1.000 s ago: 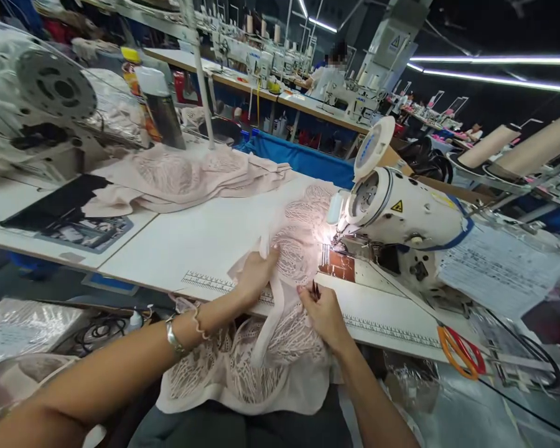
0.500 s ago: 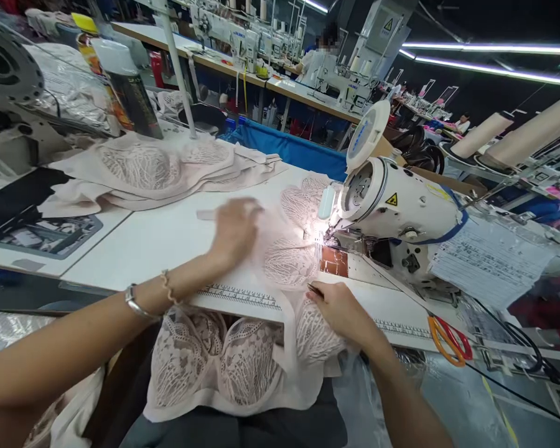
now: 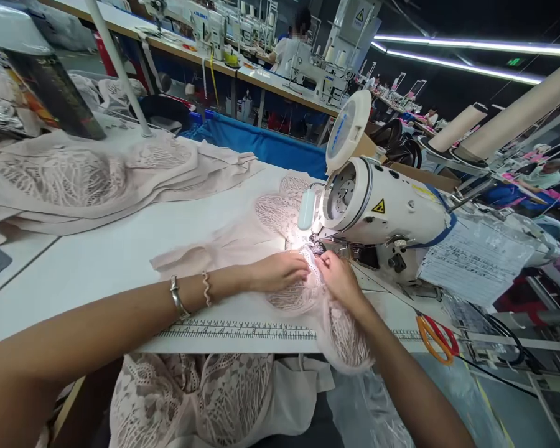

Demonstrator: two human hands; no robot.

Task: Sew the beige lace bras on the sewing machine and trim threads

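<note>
Both hands meet just in front of the needle. The left hand (image 3: 280,272) lies palm down on the pale pink lace piece (image 3: 303,292), fingers together and pressing it flat to the table (image 3: 98,267). The right hand (image 3: 338,280) touches the left at the fingertips and is pinched shut on the edge of the same lace, right under the lit needle area of the sewing machine (image 3: 382,211). One lace piece is in work; it runs from behind the hands, under them, and hangs over the table edge toward the lap, where more lace (image 3: 205,398) lies, count unclear. The left wrist carries two bracelets (image 3: 191,292). A printed ruler strip (image 3: 238,328) runs along the table edge just below the forearms. Right of the right hand lies one pair of orange-handled scissors (image 3: 432,336). Far left of the left hand sits a pile of the same pink fabric (image 3: 88,180). Two large thread cones (image 3: 494,124) stand beyond the machine.
</note>
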